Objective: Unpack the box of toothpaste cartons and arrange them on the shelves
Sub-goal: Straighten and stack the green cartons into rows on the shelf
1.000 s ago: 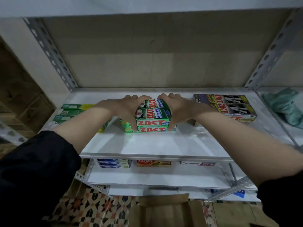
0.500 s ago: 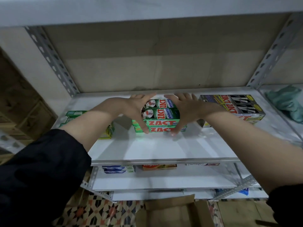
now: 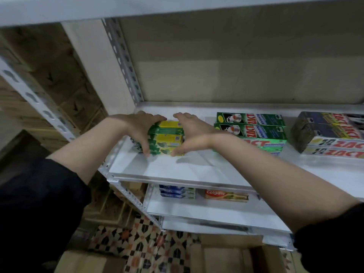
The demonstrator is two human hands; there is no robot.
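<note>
Down by the person's feet an open cardboard box (image 3: 226, 253) sits on the patterned floor tiles, its inside too dark to tell what is left in it. Above it, near the front edge of the lower shelf (image 3: 197, 209), lie a few blue cartons (image 3: 177, 192) and a Colgate carton (image 3: 226, 195). Higher up, on the upper shelf (image 3: 177, 170), both bare hands bracket a small stack of green-and-yellow cartons (image 3: 167, 137) close to the shelf's left end, set a little back from its front edge. The left hand (image 3: 139, 128) cups the stack's left end, the right hand (image 3: 190, 131) its right end; fingers are spread over the top, thumbs reach down the front face, palms pressing inward rather than closing round anything. These cartons look light, stiff at the edges but easily dented on the broad faces, and slick enough to slide over one another, so squeezing the short ends together seems the sound hold. Further right along the same shelf stand the green Zact stack (image 3: 256, 131) and, beyond it, the dark Zact stack (image 3: 331, 134).
</note>
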